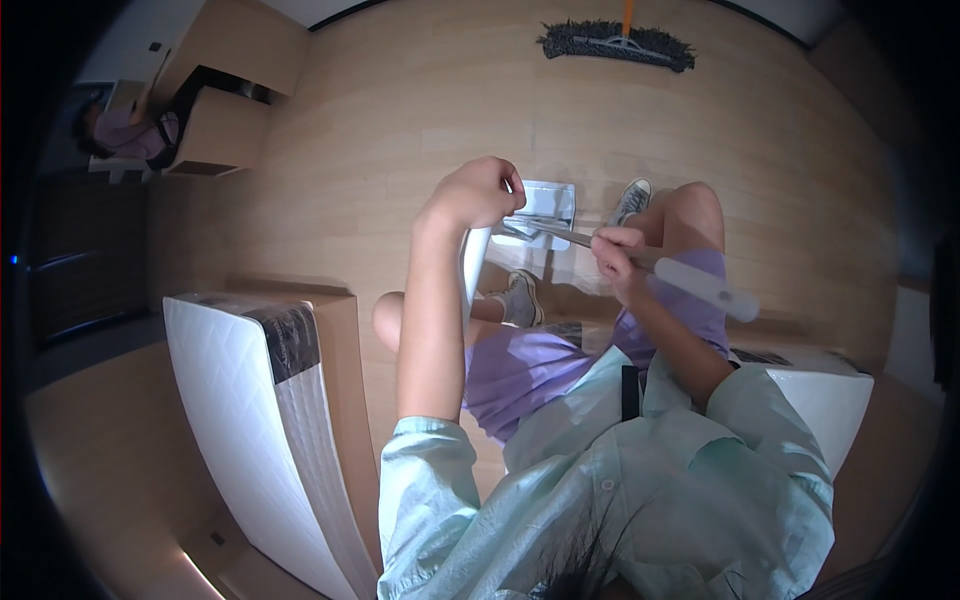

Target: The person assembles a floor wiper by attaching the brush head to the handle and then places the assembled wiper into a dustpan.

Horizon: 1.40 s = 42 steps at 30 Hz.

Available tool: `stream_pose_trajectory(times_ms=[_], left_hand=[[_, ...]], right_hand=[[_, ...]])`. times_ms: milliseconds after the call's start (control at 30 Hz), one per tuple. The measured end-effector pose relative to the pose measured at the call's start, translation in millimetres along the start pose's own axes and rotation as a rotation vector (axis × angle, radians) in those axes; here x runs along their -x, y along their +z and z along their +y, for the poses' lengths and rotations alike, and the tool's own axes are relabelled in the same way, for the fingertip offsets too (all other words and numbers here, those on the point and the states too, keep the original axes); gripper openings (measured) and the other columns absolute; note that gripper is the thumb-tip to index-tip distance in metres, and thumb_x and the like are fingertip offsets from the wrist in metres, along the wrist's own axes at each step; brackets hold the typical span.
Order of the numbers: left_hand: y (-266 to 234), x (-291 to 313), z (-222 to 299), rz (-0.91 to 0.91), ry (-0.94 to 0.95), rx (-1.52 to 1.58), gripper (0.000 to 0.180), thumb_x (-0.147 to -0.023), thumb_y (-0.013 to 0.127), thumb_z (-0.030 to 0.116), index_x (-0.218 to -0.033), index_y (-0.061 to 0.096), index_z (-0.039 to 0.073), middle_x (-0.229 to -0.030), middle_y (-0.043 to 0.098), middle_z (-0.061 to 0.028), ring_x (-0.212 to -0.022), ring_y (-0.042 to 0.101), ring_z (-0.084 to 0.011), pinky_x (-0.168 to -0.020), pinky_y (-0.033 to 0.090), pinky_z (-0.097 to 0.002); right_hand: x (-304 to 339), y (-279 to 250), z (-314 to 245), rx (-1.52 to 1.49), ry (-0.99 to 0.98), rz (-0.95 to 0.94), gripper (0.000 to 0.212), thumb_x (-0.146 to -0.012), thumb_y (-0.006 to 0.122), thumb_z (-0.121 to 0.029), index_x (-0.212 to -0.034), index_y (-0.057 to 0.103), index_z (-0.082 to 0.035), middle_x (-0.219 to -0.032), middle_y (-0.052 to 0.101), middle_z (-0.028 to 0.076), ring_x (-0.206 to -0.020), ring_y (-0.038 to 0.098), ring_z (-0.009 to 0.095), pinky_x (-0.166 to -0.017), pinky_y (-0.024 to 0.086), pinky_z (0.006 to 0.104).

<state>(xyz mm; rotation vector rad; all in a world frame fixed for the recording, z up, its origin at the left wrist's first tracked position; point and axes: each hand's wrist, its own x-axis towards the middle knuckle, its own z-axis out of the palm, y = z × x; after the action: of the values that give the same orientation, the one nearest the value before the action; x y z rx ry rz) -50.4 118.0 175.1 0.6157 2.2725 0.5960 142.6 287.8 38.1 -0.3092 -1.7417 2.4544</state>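
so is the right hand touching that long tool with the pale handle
Touching. The head view shows the right hand with fingers wrapped around the tool where its blade meets the handle.

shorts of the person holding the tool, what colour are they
Light purple shorts, clearest in the head view, below the left hand and right hand.

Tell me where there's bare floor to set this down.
Bare wooden floor lies between the grey dust mop and the raised left hand; more right of the bent knee. It is crowded by the grey sneakers and the white foam-packed carton.
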Motion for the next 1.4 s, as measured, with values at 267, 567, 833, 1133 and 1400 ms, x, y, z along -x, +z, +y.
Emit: stream_pose_trajectory(times_ms=[267, 567, 833, 1133, 1400], left_hand=[[-0.8, 3.2, 5.0, -0.021, -0.036, 0.006, 0.014, -0.082, 0.067, 0.012, -0.091, 0.070, 0.002, -0.077, 0.069, -0.0069, -0.072, 0.064, -0.0175, -0.071, 0.051, -0.0325], [1.9, 1.3, -1.4, -0.036, -0.022, 0.047, 0.013, -0.084, 0.067, 0.010, -0.093, 0.068, 0.001, -0.075, 0.068, -0.0061, -0.071, 0.064, -0.0161, -0.070, 0.051, -0.0320], [4.7, -1.1, -0.9, -0.023, -0.021, 0.053, 0.014, -0.083, 0.067, 0.010, -0.093, 0.069, 0.001, -0.076, 0.070, -0.0066, -0.072, 0.065, -0.0160, -0.071, 0.051, -0.0318], [2.9, -8.1, -14.1, -0.014, 0.013, 0.097, 0.017, -0.078, 0.069, 0.013, -0.090, 0.072, 0.002, -0.077, 0.071, -0.0092, -0.073, 0.067, -0.0202, -0.071, 0.053, -0.0330], [3.5, -4.3, -3.1, -0.043, -0.015, 0.111, 0.014, -0.081, 0.066, 0.009, -0.091, 0.070, 0.000, -0.076, 0.069, -0.0076, -0.071, 0.065, -0.0172, -0.070, 0.052, -0.0312]], right_hand=[[-4.3, 28.6, -76.5, -0.242, -0.056, 0.266, 0.033, -0.095, 0.064, -0.022, -0.069, 0.053, -0.006, -0.061, 0.041, -0.006, -0.047, 0.034, 0.002, -0.042, 0.022, 0.0220], [-62.2, 29.5, -46.6, 0.061, -0.318, -0.050, 0.031, -0.091, 0.070, -0.021, -0.069, 0.058, -0.003, -0.064, 0.046, -0.002, -0.056, 0.039, 0.008, -0.050, 0.029, 0.0275], [-93.4, -0.5, 55.1, 0.363, -0.343, -0.127, 0.047, -0.085, 0.076, -0.012, -0.062, 0.035, -0.007, -0.060, 0.032, 0.000, -0.061, 0.034, 0.010, -0.055, 0.028, 0.0302], [-81.5, -7.4, 19.6, 0.111, -0.183, 0.027, 0.037, -0.087, 0.069, -0.009, -0.060, 0.044, -0.005, -0.058, 0.038, -0.004, -0.060, 0.038, 0.006, -0.054, 0.028, 0.0290], [-122.9, -4.4, -30.2, 0.121, -0.145, 0.034, 0.017, -0.087, 0.060, -0.008, -0.072, 0.059, -0.001, -0.063, 0.049, -0.003, -0.061, 0.046, 0.007, -0.055, 0.034, 0.0277]])
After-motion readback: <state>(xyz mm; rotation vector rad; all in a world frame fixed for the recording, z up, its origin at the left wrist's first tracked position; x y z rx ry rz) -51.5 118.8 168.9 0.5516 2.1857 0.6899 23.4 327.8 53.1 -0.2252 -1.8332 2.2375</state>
